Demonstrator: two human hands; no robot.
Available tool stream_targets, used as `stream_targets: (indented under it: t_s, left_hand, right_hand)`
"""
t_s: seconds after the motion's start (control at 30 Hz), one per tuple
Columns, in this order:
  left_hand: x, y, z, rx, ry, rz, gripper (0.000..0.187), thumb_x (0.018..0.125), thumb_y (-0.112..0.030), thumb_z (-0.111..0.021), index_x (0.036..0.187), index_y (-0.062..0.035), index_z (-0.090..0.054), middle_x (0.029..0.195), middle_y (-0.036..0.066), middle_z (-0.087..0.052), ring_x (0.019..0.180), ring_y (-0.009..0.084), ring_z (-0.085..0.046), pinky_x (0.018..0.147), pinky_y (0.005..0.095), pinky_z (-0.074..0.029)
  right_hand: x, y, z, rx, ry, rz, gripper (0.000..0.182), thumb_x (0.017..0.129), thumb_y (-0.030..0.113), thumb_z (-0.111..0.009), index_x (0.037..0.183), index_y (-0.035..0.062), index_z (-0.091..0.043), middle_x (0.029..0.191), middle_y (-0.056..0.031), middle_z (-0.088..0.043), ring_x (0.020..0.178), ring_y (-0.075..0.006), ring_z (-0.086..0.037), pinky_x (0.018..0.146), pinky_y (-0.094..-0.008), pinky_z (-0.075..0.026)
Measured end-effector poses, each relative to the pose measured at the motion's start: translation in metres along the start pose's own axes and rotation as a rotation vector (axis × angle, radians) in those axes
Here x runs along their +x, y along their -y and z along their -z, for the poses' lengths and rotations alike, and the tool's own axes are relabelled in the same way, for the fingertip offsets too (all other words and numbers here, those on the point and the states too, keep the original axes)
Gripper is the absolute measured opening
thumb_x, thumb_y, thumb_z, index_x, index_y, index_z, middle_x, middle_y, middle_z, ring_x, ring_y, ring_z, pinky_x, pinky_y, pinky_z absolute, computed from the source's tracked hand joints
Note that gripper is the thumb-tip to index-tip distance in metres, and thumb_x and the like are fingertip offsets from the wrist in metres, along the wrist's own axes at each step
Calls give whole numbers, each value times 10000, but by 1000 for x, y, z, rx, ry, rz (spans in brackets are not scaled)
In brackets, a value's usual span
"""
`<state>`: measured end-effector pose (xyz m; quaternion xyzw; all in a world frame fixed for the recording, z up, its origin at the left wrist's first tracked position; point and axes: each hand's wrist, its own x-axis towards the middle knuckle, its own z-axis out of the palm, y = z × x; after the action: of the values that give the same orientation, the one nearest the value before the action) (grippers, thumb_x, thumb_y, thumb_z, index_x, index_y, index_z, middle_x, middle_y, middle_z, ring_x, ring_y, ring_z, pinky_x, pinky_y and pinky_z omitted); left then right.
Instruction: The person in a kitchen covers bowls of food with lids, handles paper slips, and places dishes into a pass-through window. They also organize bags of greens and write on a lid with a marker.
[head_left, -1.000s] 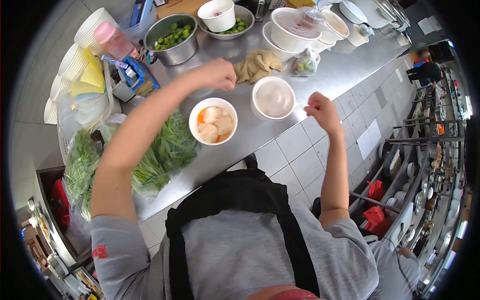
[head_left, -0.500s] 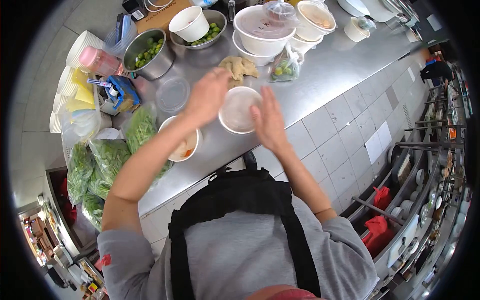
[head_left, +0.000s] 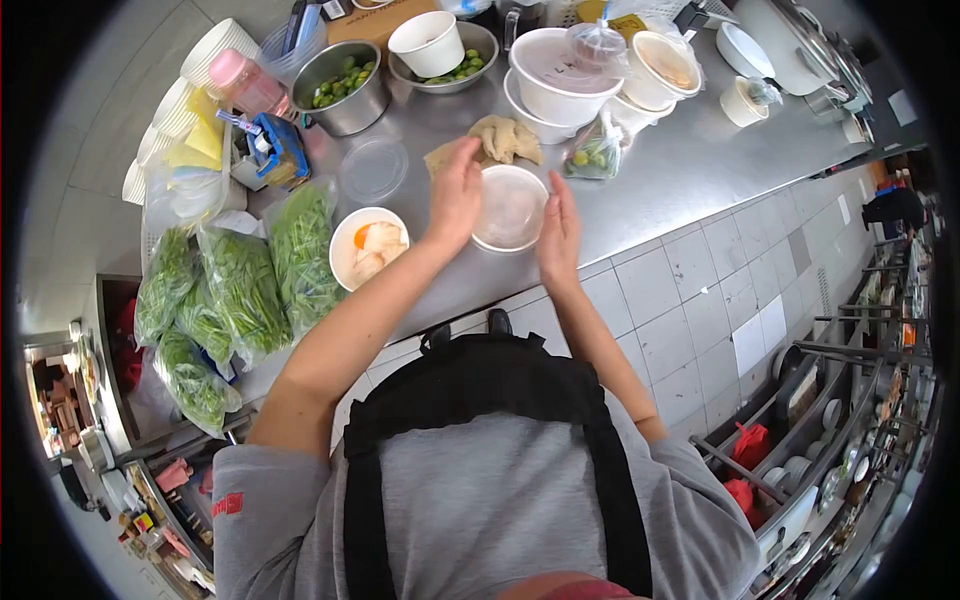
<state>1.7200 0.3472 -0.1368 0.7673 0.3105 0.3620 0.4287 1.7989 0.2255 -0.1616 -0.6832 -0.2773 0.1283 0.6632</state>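
A white round bowl with a translucent lid (head_left: 509, 209) stands on the steel counter between my hands. My left hand (head_left: 458, 198) is along its left side, fingers stretched out. On its right side is my right hand (head_left: 560, 232), upright and flat with fingers extended. Both hands are at or very near the rim; firm contact cannot be made out. Just beyond the bowl lies a crumpled tan cloth (head_left: 505, 139). To the left, an uncovered white bowl (head_left: 345, 250) holds pale pieces and something orange, partly behind my left forearm. A loose clear lid (head_left: 374, 170) lies flat above that bowl.
Bags of leafy greens (head_left: 240, 285) lie at the left. Behind are a steel pot of small green fruit (head_left: 345, 88), a pink-capped bottle (head_left: 245, 80), stacked white bowls and large lidded tubs (head_left: 565, 75). A knotted plastic bag (head_left: 593, 152) sits right of the cloth.
My hands have come in closer around the lidded bowl, the left one moving down to its side. The view has shifted, and the uncovered bowl's contents show more.
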Motion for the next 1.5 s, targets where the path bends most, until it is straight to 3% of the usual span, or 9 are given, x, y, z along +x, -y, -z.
stream_targets:
  t_s: [0.1, 0.33, 0.47, 0.57, 0.9, 0.97, 1.03, 1.23, 1.5]
  left_hand:
    - [-6, 3, -4, -265, 29, 389, 279, 916, -129, -380, 1109, -10, -542, 1083, 134, -586, 985, 253, -553, 882, 286, -396]
    - [-14, 3, -9, -183, 27, 344, 220, 915, -136, -375, 1012, -51, -553, 926, 127, -618, 841, 240, -594, 762, 331, -437]
    - [-11, -11, 4, 199, 88, 174, 255, 862, -119, -437, 1089, -81, -547, 1029, 114, -601, 959, 277, -565, 814, 361, -426]
    - [-12, -31, 18, 656, 81, -489, 330, 829, -131, -474, 1147, -65, -532, 1183, 115, -524, 1101, 282, -476, 896, 383, -381]
    - [-21, -20, 7, 484, 322, -311, 493, 793, -186, -517, 1244, -10, -428, 1250, 154, -444, 1121, 329, -427, 926, 401, -379]
    - [-24, -15, 0, 473, 284, -315, 521, 801, -226, -530, 1264, -24, -407, 1258, 179, -420, 1133, 353, -409, 937, 412, -368]
    - [-27, -19, 6, 451, 215, -332, 563, 805, -266, -542, 1294, -43, -375, 1307, 199, -349, 1185, 384, -349, 969, 436, -328]
    - [-29, -76, 10, 283, 298, -456, 661, 779, -289, -598, 1345, -99, -314, 1415, 207, -147, 1268, 456, -182, 1018, 496, -229]
    - [-17, -24, 153, 667, 254, -344, 657, 752, -251, -634, 1326, -105, -350, 1403, 207, -207, 1273, 438, -205, 1014, 490, -257]
  right_hand:
    - [7, 4, 5, -225, 55, 146, 366, 932, 182, -331, 1220, -5, -458, 1213, -192, -496, 1139, -282, -466, 962, -328, -336]
    - [4, 15, -2, -45, 130, -35, 347, 901, 105, -340, 1199, -12, -473, 1169, -211, -520, 1080, -321, -503, 937, -334, -359]
    - [7, 4, 5, -329, 110, 147, 342, 874, 88, -380, 1185, -5, -486, 1192, -197, -504, 1058, -333, -500, 915, -370, -379]
    - [16, 21, 8, -537, 146, 309, 340, 854, 84, -414, 1175, 2, -492, 1224, -187, -475, 1056, -350, -484, 898, -396, -388]
    - [13, -11, 1, -181, 192, 258, 373, 848, 54, -411, 1217, 29, -461, 1135, -144, -532, 959, -237, -543, 822, -344, -431]
    - [10, 0, 0, 157, 141, -118, 326, 861, 41, -385, 1172, 11, -477, 1071, -110, -549, 937, -174, -546, 809, -290, -437]
    - [15, -2, -3, 446, 4, -212, 260, 861, 11, -380, 1092, -3, -499, 1010, -85, -555, 921, -147, -539, 814, -271, -438]
    - [25, 7, 73, 570, -265, -183, 259, 831, -36, -408, 1082, 1, -461, 1028, -94, -540, 925, -168, -532, 832, -301, -444]
    - [134, -80, 194, -161, -676, 86, 255, 852, 123, -459, 1088, 27, -468, 1017, -110, -500, 890, -211, -522, 747, -330, -474]
